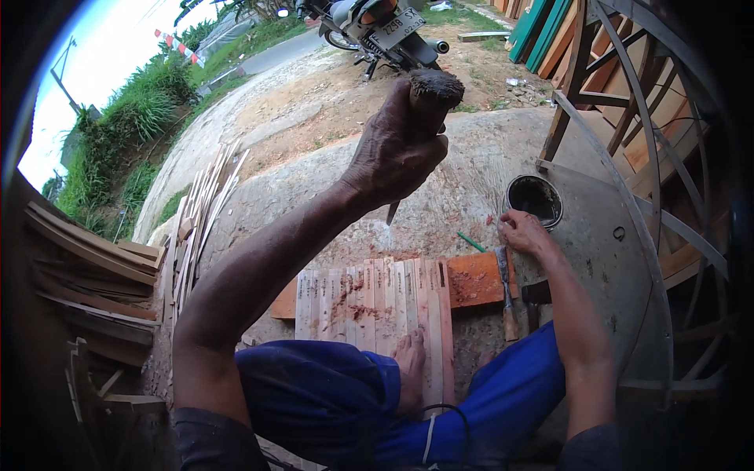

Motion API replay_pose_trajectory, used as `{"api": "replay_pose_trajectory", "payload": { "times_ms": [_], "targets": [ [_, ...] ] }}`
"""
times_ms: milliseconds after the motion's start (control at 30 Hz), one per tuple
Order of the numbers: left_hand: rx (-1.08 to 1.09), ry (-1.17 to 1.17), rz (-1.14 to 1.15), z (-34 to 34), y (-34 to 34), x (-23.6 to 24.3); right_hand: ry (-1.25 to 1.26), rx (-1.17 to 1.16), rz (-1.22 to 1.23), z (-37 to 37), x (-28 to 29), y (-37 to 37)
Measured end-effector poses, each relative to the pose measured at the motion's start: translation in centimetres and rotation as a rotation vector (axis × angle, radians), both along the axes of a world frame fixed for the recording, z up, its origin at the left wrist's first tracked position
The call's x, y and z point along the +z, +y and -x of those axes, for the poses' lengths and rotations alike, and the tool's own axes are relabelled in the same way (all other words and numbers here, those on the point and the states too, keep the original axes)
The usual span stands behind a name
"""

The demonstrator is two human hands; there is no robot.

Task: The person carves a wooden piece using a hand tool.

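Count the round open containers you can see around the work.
1: a dark container, just beyond the right hand. Others could be hidden at the dark edges of the view.

Tool [437,88]: middle hidden by left hand [400,149] | motorcycle [381,30]: cut off at top edge

There are two bare hands [402,153] [525,233], one bare foot [410,365], one dark tool with frayed top [437,88], one wooden-handled metal chisel [506,290], one thin green stick [471,242] and one round black pot [535,202].

Rough, frayed tool end [437,87], matt wooden strips [434,314], cloth trousers [314,392].
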State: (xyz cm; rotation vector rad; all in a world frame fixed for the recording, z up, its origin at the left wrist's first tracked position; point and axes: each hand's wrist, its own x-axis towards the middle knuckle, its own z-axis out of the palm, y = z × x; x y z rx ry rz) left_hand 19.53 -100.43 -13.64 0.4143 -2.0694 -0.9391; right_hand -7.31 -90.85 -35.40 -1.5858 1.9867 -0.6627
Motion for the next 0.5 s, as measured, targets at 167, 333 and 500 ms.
{"api": "replay_pose_trajectory", "payload": {
  "times_ms": [167, 333, 500],
  "targets": [
    [-0.011, 0.079, 0.342, 1.0, 2.6, 2.8, 0.127, 0.15, 0.117, -5.4, 2.7, 1.6],
    [0.138, 0.031, 0.9, -1.0, 4.4, 5.5, 0.343, 0.609, -0.053, -13.3, -0.9, 3.7],
    [0.061, 0.187, 0.492, -2.7, 6.3, 5.9, 0.297, 0.679, 0.028, -12.4, -0.6, 2.6]
  ]
}}
